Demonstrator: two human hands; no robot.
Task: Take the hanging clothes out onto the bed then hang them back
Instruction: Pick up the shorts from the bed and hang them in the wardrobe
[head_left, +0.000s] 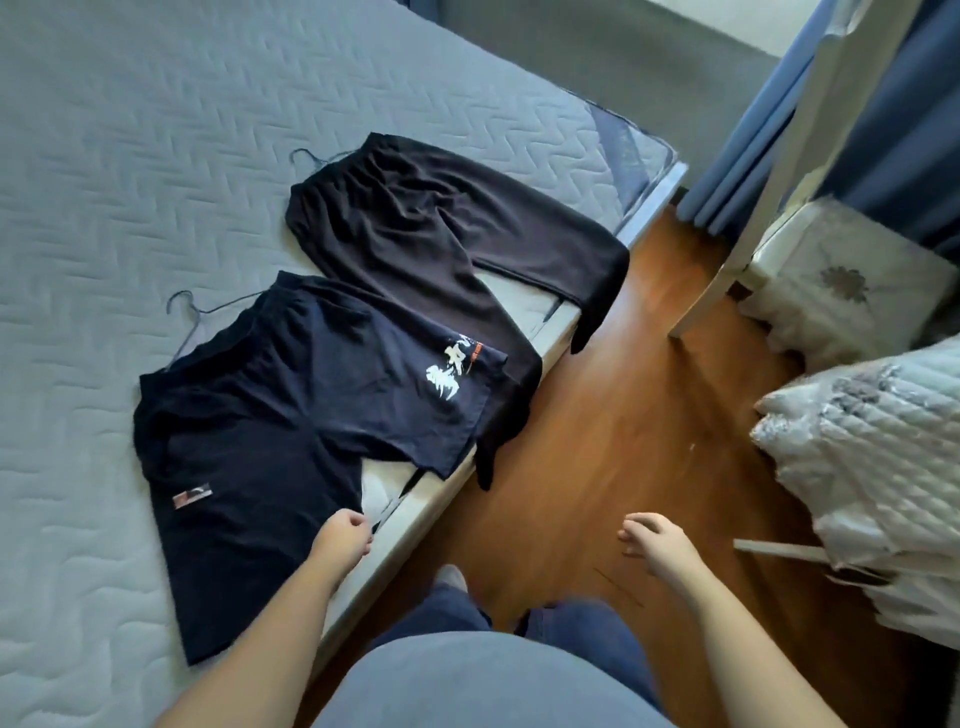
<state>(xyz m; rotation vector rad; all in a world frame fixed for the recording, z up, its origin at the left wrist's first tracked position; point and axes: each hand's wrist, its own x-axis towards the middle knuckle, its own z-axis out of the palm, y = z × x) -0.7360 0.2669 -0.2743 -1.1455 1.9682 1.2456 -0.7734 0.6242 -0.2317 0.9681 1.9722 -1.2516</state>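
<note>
The navy shorts (249, 441) on the bed (104, 208) are pinched by the curled left hand (343, 535); nothing is held by the loosely spread right hand (654, 540).

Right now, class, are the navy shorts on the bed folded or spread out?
Spread out. The navy shorts lie flat on the bed, both legs showing side by side, hanger hook poking past the waistband.

We can read no text for certain. The navy shorts (260, 415) carry a white brush-script print (444, 376) at 3 o'clock and a small logo patch (191, 498) at 7 o'clock, both illegible.
</note>
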